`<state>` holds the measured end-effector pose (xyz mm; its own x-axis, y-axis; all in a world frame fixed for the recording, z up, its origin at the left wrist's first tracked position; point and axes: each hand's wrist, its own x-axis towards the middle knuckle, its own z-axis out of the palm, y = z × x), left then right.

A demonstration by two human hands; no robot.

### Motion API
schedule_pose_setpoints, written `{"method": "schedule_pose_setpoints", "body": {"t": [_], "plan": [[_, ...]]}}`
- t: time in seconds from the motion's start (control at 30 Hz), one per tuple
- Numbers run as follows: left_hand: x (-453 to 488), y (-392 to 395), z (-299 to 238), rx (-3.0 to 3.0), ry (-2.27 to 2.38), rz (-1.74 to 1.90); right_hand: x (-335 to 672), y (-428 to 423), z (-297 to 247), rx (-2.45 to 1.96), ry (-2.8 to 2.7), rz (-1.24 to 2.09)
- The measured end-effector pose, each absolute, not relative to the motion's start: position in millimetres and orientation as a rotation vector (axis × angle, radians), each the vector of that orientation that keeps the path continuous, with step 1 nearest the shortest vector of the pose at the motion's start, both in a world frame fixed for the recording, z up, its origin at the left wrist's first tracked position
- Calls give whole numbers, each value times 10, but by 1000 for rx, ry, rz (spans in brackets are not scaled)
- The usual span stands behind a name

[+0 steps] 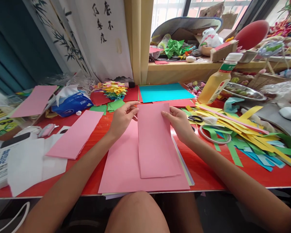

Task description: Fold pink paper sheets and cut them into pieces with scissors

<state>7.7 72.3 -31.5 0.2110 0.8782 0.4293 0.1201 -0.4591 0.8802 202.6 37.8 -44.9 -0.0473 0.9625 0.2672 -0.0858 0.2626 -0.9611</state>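
A long folded piece of pink paper (156, 142) is held at its far end, between my hands. My left hand (123, 117) is curled at its upper left edge, thumb and fingertips meeting the paper there. On the opposite edge, my right hand (179, 122) pinches it, thumb on top and the other fingers partly hidden behind. The near end of the folded paper lies over a larger pink sheet (122, 165), which rests on a stack with pale sheets showing at its right side.
Left on the red table are folded pink paper (76, 134), white sheets (26, 165) and a blue tissue pack (71, 103). At right are scissors (196, 118), a tape roll (229, 139), yellow strips (242, 132) and a juice bottle (215, 82). A blue sheet (165, 93) lies behind.
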Motion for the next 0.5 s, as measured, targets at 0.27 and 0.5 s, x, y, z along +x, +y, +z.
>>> {"method": "schedule_pose_setpoints", "body": {"t": [0.27, 0.5], "plan": [[63, 733, -312, 1784, 942, 1332, 1996, 350, -465, -972, -1328, 1042], [70, 713, -296, 1761, 952, 1338, 1984, 352, -458, -962, -1327, 1059]]}}
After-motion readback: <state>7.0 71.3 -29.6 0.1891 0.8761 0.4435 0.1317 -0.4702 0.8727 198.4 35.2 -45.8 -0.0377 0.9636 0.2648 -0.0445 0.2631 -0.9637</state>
